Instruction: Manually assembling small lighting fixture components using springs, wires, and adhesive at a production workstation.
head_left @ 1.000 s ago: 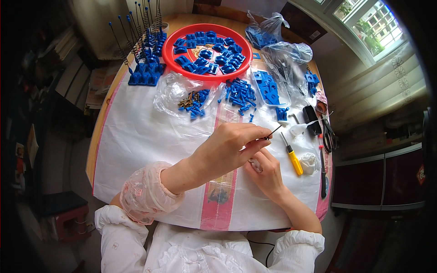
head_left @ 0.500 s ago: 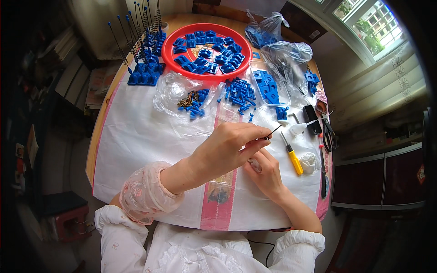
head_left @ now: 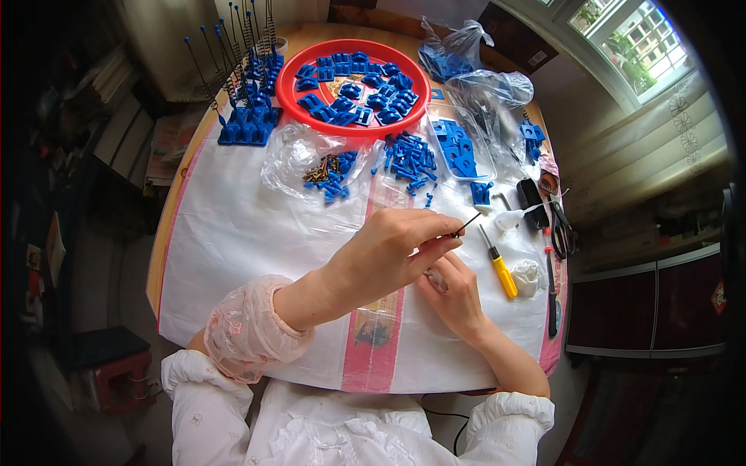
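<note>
My left hand (head_left: 404, 245) reaches across the middle of the table, thumb and fingers pinched on a thin dark rod (head_left: 469, 224) that points up to the right. Just below it my right hand (head_left: 454, 293) is curled near the cloth. A crumpled whitish, translucent bit (head_left: 437, 281) shows at its fingers; its kind cannot be made out. To the right lies a yellow-handled screwdriver (head_left: 503, 273), with a white squeeze bottle (head_left: 508, 221) beyond it. A small blue clip-like part (head_left: 481, 193) sits above the rod's tip.
A red tray (head_left: 284, 97) holds several blue parts. Blue pegs (head_left: 409, 159) and brass screws (head_left: 317, 172) lie in front. Finished-looking blue stands with springs (head_left: 249, 124) are at far left. A clear box (head_left: 488, 159), scissors (head_left: 561, 229) and a white crumpled wad (head_left: 530, 278) are on the right.
</note>
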A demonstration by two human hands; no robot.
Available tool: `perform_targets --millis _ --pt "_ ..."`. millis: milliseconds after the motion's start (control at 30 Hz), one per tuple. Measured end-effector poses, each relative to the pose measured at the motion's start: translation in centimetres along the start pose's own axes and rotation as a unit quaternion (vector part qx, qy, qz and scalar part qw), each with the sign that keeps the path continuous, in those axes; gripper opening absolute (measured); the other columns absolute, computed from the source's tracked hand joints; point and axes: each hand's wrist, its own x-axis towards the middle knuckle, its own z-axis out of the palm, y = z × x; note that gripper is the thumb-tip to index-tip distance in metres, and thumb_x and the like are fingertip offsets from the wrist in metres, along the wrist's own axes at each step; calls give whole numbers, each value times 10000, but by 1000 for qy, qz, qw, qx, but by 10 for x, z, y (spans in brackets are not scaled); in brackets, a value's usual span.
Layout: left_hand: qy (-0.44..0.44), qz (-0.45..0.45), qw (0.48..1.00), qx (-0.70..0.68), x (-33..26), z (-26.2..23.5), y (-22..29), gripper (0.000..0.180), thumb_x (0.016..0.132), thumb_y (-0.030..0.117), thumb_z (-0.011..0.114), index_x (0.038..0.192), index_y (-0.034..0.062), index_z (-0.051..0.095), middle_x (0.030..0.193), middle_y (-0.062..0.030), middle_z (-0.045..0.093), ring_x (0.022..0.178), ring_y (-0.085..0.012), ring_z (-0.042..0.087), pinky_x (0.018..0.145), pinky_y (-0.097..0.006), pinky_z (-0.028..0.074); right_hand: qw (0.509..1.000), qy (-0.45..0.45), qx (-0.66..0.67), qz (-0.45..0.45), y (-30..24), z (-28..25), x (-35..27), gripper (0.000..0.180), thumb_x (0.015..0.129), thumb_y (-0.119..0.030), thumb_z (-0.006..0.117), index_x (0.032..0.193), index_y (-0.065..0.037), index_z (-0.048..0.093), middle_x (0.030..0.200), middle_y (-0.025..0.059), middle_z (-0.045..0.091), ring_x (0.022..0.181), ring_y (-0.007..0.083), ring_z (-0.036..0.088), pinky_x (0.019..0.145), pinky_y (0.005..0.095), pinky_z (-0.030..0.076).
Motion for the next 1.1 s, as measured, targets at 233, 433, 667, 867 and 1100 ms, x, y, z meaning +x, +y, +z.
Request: perform_targets --millis 233,433,667,867,1100 --pt "-1 2 1000 0 0 0 0 180 860 21 717 1039 12 705 921 -102 742 751 -214 723 657 -299 571 1000 25 -5 4 0 -1 1 162 786 32 709 917 -6 623 842 116 610 711 287 650 618 359 518" --pt "2 1 1000 -4 -1 0 -1 179 862 24 718 1040 13 704 919 -104 742 756 -219 724 651 -303 570 999 44 -31 -5 -7 -4 -3 163 747 22 737 867 -25 637 782 91 606 655 244 638 575 337 506" --pt "-3 -1 1000 1 0 0 -1 182 858 30 723 1039 18 706 909 -104 740 758 -221 724 646 -307 564 994 26 -74 -76 0 4 -4 158 739 -32 742 862 -46 644 758 69 593 615 250 612 553 356 484" --pt "0 2 1000 1 0 0 -1 180 861 36 720 1040 23 706 908 -100 740 757 -223 724 648 -308 561 995 22 -77 -66 -1 6 -2 151 754 -41 739 872 -48 645 754 71 584 606 251 607 550 364 480" --pt "1 2 1000 -2 0 0 -1 181 861 35 720 1041 22 704 915 -97 742 763 -221 725 655 -306 564 995 22 -72 -60 1 5 -3 147 755 -45 742 863 -43 642 755 75 583 609 253 612 552 363 482"
